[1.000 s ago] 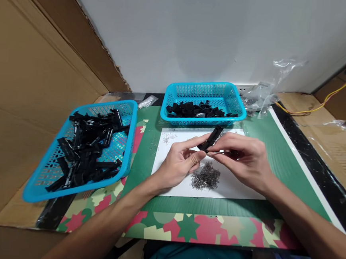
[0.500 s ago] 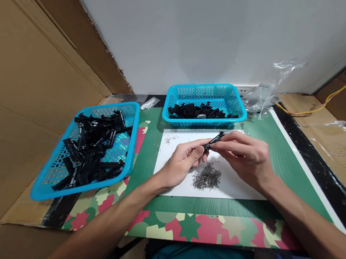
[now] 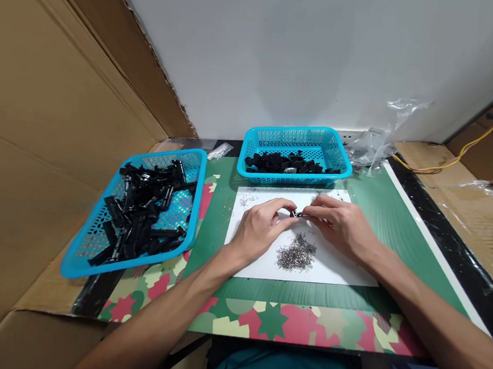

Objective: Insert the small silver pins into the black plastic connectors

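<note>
Between thumb and fingers, my left hand grips a small black plastic part, seen end-on with a light glint. My right hand is closed in a pinch at the part's right side. Something thin may be in its fingertips, too small to make out. Both hands are above a white paper sheet. On the sheet, just below the hands, lies a heap of tiny bent metal springs or clips. A smaller scatter of metal pieces lies at its upper left.
A blue basket at left holds several long black plastic parts. Another blue basket at the back holds smaller black pieces. Clear plastic bags lie at back right. Cardboard walls off the left; yellow wires run at right.
The black part has turned from a long slanted position to nearly end-on. My left fingers have shifted over its top, and my right hand has moved slightly left. The camera view has shifted a little.
</note>
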